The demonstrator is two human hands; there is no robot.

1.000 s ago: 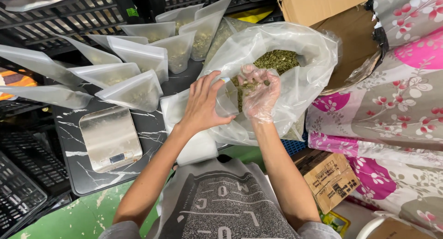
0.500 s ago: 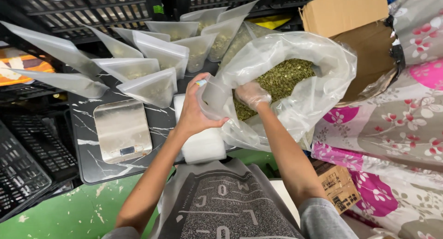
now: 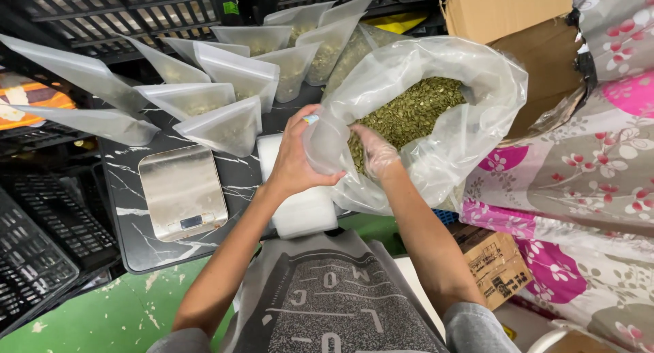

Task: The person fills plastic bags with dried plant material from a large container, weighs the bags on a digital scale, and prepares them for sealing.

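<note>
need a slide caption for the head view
Gloved right hand reaches into a clear bag of green seeds while the left hand holds a small pouch at its mouth.

Bright, even light from overhead, with only soft shadows. The scale (image 3: 182,191) plate shows a dull sheen, and the big clear bag (image 3: 436,115) carries pale glare along its folds. Focus is sharp at the centre. Crates (image 3: 41,258) bend at the left edge from wide-angle distortion.
</note>
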